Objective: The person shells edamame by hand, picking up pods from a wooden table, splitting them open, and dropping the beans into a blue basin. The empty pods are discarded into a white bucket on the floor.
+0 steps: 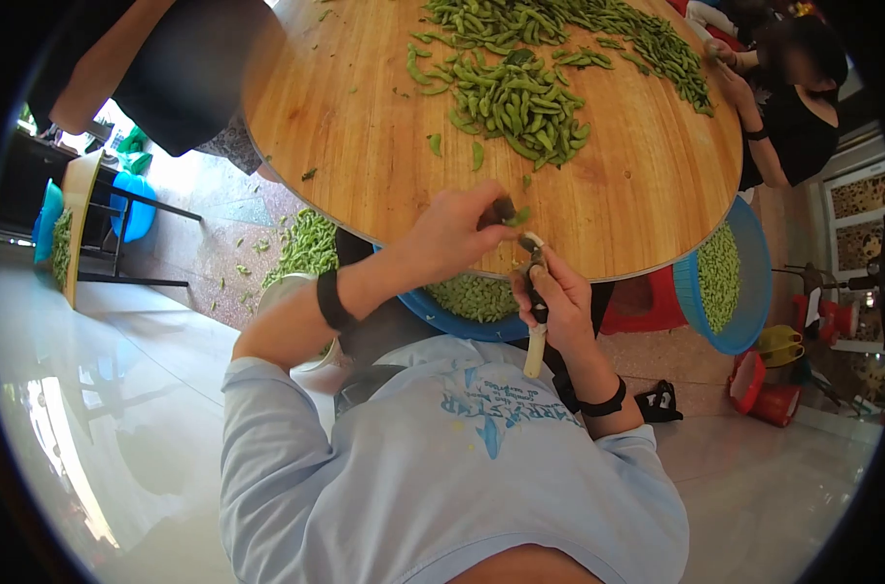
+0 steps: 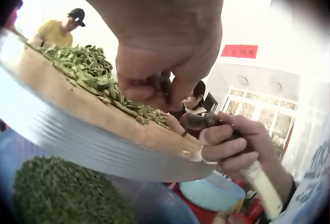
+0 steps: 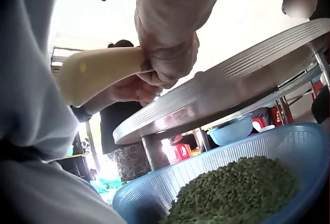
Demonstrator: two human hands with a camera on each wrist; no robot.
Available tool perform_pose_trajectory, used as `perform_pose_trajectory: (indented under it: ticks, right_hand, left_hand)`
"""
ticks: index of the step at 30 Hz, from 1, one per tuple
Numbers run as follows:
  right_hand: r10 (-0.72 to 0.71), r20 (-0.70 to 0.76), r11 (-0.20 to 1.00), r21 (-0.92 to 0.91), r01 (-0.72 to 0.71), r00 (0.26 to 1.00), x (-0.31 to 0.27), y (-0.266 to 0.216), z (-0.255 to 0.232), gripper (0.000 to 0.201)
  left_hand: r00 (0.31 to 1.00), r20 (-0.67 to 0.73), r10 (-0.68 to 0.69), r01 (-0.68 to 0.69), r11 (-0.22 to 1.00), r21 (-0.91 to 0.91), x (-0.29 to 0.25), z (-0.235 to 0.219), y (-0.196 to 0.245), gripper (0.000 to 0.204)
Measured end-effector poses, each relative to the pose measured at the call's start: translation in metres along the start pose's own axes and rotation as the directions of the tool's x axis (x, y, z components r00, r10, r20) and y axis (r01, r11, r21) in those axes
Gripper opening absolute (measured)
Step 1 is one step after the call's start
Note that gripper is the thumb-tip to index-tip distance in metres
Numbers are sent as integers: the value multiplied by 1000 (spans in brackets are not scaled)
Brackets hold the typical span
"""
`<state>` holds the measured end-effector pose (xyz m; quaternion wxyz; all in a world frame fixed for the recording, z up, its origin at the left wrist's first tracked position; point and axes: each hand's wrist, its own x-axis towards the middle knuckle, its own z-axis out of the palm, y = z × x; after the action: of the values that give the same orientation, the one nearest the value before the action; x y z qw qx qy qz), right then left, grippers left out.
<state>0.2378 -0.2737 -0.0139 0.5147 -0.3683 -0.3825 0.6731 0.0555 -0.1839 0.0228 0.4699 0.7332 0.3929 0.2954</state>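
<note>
At the near edge of the round wooden table [image 1: 365, 146], my left hand [image 1: 452, 229] pinches a green soybean pod [image 1: 522, 216] between thumb and fingertips. Dark coverings show on the thumb tips. Just to its right, my right hand [image 1: 564, 297] grips a tool with a cream handle [image 1: 535, 355]; the handle points back toward my body and the tool's working end is hidden. The left wrist view shows the curled fingers of that right hand [image 2: 232, 144] round it. Below the hands, a blue plastic basket [image 3: 149, 188] holds shelled green beans [image 3: 237, 190].
Heaped soybean pods [image 1: 520, 107] cover the far part of the table. Another blue basin [image 1: 749, 292] of beans stands at right beside a red stool [image 1: 642, 302]. A white bucket [image 1: 316, 375] and spilled pods [image 1: 306, 243] lie at left. Other people sit around the table.
</note>
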Motion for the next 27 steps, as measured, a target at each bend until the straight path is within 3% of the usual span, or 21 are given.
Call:
perform_pose_trajectory:
  ticks: [1, 3, 6, 9, 16, 19, 21, 22, 24, 25, 27]
  right_hand:
    - [-1, 24, 999, 34, 1, 1000, -1, 1, 0, 39]
    - [7, 28, 996, 89, -10, 1000, -2, 1, 1, 40]
    - [22, 63, 983, 181, -33, 998, -1, 2, 0, 40]
    - [28, 109, 971, 234, -53, 994, -2, 4, 1, 40]
    - [41, 167, 951, 297, -90, 985, -2, 3, 1, 47]
    - [24, 129, 968, 245, -55, 991, -3, 1, 4, 39]
    - [15, 127, 964, 261, -48, 992, -3, 1, 3, 40]
    - [4, 126, 960, 279, -40, 992, -2, 2, 3, 41]
    - [16, 81, 968, 248, -36, 997, -1, 2, 7, 38]
    - [30, 34, 976, 217, -37, 999, -2, 1, 8, 36]
    - [49, 77, 956, 284, -69, 996, -2, -1, 6, 34]
  left_hand:
    - [1000, 9, 8, -8, 1000, 1, -5, 4, 1, 14]
    - [977, 81, -198, 213, 889, -406, -15, 12, 0, 18]
    - [966, 158, -206, 259, 794, -551, -24, 12, 2, 15]
    - [946, 164, -281, 324, 786, -526, -28, 9, 3, 9]
    - [947, 172, -272, 321, 807, -495, -30, 9, 2, 11]
    - [972, 148, -183, 234, 817, -528, -33, 19, -12, 14]
    - [997, 29, -65, 71, 906, -416, -34, 23, -12, 14]
    - [998, 29, -64, 70, 907, -415, -34, 24, -14, 14]
    - [977, -128, 172, -183, 980, -80, -35, 28, -17, 14]
    - [977, -126, 172, -183, 980, -82, -34, 29, -20, 14]
    - [1000, 31, -5, 21, 835, -550, -33, 29, -25, 14]
